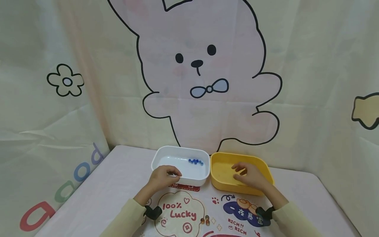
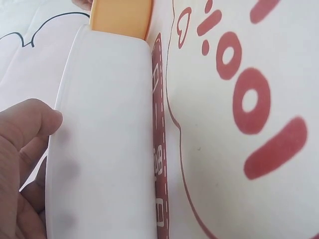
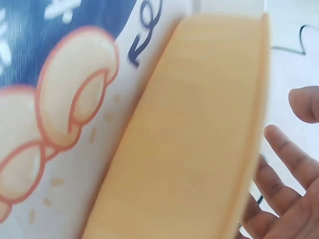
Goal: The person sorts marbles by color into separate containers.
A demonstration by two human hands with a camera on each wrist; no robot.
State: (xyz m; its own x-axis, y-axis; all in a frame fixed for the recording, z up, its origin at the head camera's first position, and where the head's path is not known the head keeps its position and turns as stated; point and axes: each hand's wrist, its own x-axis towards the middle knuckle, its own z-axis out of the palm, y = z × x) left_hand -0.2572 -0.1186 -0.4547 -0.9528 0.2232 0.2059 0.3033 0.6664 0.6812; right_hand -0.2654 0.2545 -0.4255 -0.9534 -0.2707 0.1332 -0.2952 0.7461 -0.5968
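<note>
My left hand is at the near left edge of a white plastic tray. In the left wrist view its thumb laps over the rim of the tray wall, with the other fingers behind that wall, so it grips the rim. Several small blue beads lie toward the right in this tray. Over a yellow tray hovers my right hand, its fingers spread and loosely bent. The right wrist view shows those fingers beyond the yellow wall, apart from it, holding nothing visible.
Several brown beads lie on the printed tablecloth in front of the trays. The two trays stand side by side. Behind the table hangs a cloth backdrop with a bear drawing.
</note>
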